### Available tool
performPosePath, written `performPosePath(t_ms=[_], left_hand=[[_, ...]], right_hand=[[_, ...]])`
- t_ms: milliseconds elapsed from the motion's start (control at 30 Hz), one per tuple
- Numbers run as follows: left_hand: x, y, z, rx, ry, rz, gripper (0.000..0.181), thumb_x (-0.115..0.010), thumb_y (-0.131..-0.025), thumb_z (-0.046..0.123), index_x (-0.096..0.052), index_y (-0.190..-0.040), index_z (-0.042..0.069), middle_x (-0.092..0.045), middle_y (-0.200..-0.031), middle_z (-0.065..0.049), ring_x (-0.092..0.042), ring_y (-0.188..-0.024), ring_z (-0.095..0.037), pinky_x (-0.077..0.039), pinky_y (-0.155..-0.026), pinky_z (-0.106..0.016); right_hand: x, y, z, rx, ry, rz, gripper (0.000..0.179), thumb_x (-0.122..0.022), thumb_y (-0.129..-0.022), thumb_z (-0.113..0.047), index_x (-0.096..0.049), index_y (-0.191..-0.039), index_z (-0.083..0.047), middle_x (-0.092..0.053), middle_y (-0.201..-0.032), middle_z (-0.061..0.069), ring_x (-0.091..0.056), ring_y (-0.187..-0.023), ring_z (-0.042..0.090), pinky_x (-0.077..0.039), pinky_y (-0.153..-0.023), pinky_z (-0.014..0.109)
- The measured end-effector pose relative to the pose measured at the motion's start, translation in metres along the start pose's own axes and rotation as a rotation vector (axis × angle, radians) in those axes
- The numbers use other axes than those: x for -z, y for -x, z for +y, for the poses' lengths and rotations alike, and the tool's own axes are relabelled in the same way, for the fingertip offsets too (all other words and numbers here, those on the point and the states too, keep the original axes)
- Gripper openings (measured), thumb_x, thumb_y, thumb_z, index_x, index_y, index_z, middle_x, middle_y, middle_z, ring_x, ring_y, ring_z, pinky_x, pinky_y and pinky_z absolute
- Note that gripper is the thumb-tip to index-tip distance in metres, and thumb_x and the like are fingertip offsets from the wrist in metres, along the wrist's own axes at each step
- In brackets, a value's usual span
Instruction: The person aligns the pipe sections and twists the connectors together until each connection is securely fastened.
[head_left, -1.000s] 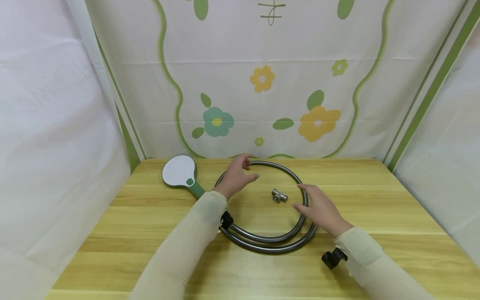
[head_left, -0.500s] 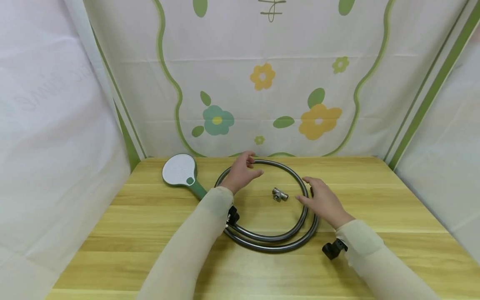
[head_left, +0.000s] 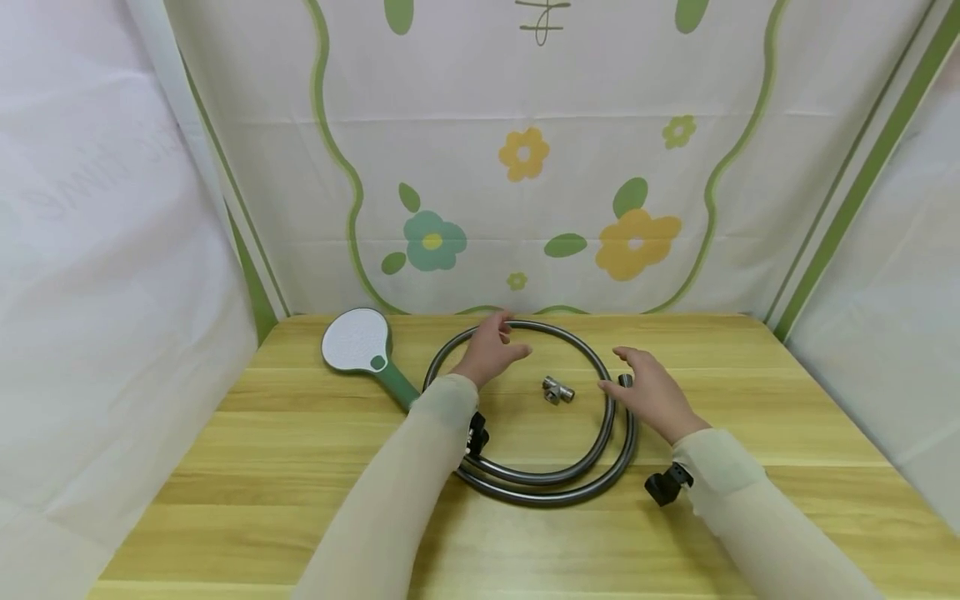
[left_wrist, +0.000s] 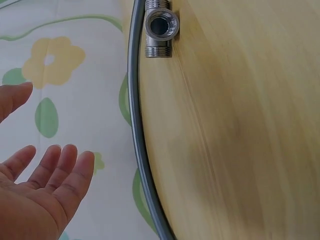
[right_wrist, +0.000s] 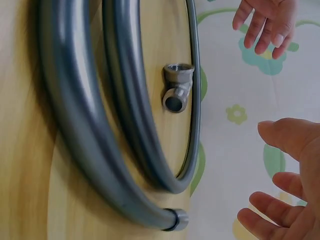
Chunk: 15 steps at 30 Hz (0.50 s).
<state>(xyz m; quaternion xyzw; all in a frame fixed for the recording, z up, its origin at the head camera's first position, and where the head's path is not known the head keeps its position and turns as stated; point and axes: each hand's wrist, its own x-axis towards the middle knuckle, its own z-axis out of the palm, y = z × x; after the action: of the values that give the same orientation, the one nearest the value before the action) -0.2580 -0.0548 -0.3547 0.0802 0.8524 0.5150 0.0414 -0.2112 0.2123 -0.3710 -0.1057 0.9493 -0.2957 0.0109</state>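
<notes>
A dark grey shower hose (head_left: 547, 478) lies coiled on the wooden table, its free end with a metal nut (right_wrist: 180, 220) on the right side. Within the coil sits a small metal tee fitting (head_left: 557, 390) with threaded ends. My left hand (head_left: 491, 350) hovers over the coil's left part, fingers loosely bent and holding nothing. Over the coil's right side, near the hose end, my right hand (head_left: 660, 396) is also bare, thumb apart from the fingers. Left of the coil lies a green and white shower head (head_left: 358, 342); my left forearm hides the end of its handle.
A white cloth (head_left: 480, 167) with printed flowers hangs behind the table (head_left: 247, 467). White cloth sides (head_left: 112, 292) stand to the left and right. A small black camera is strapped to each wrist.
Both hands have shifted a little to the right, and the right hand has also risen away from the coil, uncovering the hose end. The hose, fitting and shower head stay in place.
</notes>
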Motion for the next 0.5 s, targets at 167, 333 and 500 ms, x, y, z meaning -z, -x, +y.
performPosePath(t_ms=[167, 333, 500], left_hand=[[-0.004, -0.001, -0.003, 0.030, 0.012, -0.002, 0.063, -0.072, -0.088, 0.018, -0.042, -0.143, 0.009, -0.048, -0.130, -0.013, -0.050, -0.117, -0.028, -0.049, -0.091, -0.043], [-0.007, -0.001, -0.005, 0.053, 0.015, -0.002, 0.068, -0.073, -0.088, 0.019, -0.039, -0.146, 0.010, -0.047, -0.132, -0.013, -0.049, -0.118, -0.029, -0.048, -0.093, -0.043], [-0.012, -0.002, -0.006, 0.094, 0.014, -0.021, 0.070, -0.073, -0.088, 0.021, -0.036, -0.147, 0.011, -0.045, -0.137, -0.016, -0.049, -0.120, -0.031, -0.047, -0.094, -0.045]], right_hand=[[0.000, -0.001, 0.008, -0.011, 0.010, 0.005, 0.073, -0.062, -0.094, -0.036, -0.032, -0.146, 0.005, -0.038, -0.143, 0.030, -0.036, -0.129, 0.048, -0.034, -0.102, 0.063], [0.000, -0.003, 0.014, -0.041, 0.026, -0.007, 0.072, -0.062, -0.094, -0.035, -0.032, -0.146, 0.006, -0.038, -0.142, 0.031, -0.037, -0.128, 0.049, -0.035, -0.101, 0.063], [0.000, -0.009, 0.017, -0.081, 0.052, -0.027, 0.070, -0.063, -0.094, -0.031, -0.033, -0.145, 0.007, -0.038, -0.142, 0.032, -0.038, -0.128, 0.050, -0.036, -0.100, 0.063]])
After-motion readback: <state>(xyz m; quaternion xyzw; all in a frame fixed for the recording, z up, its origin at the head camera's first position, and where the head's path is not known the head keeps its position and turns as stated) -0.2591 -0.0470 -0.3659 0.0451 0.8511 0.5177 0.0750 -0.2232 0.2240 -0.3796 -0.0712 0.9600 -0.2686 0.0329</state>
